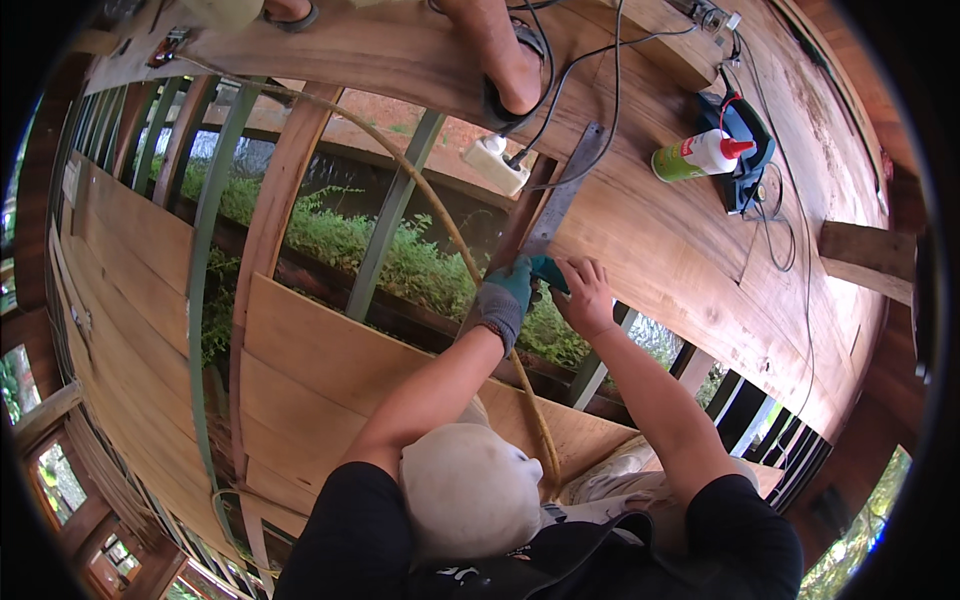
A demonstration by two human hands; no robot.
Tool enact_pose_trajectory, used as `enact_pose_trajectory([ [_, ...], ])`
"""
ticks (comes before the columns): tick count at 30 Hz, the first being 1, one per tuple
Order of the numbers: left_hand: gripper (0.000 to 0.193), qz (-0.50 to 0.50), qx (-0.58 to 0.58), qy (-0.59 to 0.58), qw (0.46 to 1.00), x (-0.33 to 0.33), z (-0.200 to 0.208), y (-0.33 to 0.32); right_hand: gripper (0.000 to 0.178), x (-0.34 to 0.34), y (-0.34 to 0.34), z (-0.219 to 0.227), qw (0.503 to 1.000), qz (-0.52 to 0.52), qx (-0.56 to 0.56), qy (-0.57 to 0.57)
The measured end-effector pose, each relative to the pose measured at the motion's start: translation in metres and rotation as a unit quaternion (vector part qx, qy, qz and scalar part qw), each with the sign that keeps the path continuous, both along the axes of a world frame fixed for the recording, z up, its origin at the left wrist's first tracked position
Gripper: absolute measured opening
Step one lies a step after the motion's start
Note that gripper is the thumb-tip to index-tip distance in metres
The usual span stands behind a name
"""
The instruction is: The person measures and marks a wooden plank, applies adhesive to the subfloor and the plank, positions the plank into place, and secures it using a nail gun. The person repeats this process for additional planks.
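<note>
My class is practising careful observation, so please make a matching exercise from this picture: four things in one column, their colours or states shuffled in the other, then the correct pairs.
Things
1. Left hand
2. Right hand
3. Bottle
4. Power block

Colours and states
A. White and green, with a red tip
B. Bare
C. Pale, with a black plug in it
D. Covered by a teal and grey glove

Pairs: 1-D; 2-B; 3-A; 4-C

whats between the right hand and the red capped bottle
In the head view, only bare wooden planking lies between the right hand and the red-capped bottle.
</note>
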State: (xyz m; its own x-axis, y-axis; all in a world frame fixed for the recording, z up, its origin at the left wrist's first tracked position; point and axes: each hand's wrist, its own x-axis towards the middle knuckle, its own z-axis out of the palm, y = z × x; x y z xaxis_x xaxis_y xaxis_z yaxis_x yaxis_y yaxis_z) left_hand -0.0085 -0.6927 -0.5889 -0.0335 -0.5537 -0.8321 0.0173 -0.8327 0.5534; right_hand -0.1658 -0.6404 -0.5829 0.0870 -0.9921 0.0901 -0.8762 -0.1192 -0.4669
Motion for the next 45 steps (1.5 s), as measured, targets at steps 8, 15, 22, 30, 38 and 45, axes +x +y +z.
enact_pose_trajectory([
  [8,0.044,-0.013,0.007,-0.013,1.0,0.005,0.001,0.008,0.059,-0.01,0.001,0.0,0.998,0.048,0.009,-0.035],
  [15,0.043,-0.085,0.022,-0.039,0.995,0.013,0.007,0.003,0.058,-0.007,0.003,-0.003,0.998,0.041,0.018,-0.037],
  [22,0.038,-0.045,0.063,0.043,0.996,0.014,0.003,0.0,0.061,-0.006,0.001,-0.003,0.998,0.056,0.021,-0.022],
  [30,0.036,-0.032,0.066,0.029,0.997,0.011,-0.008,0.004,0.059,-0.004,0.002,-0.009,0.998,0.043,0.04,-0.036],
  [38,0.035,-0.096,0.019,-0.032,0.995,0.012,0.015,0.004,0.059,-0.001,0.009,-0.005,0.997,0.021,0.047,-0.051],
  [45,0.037,-0.045,0.048,0.016,0.998,0.011,-0.001,0.008,0.058,0.0,0.0,-0.003,0.996,0.037,0.054,-0.055],
])
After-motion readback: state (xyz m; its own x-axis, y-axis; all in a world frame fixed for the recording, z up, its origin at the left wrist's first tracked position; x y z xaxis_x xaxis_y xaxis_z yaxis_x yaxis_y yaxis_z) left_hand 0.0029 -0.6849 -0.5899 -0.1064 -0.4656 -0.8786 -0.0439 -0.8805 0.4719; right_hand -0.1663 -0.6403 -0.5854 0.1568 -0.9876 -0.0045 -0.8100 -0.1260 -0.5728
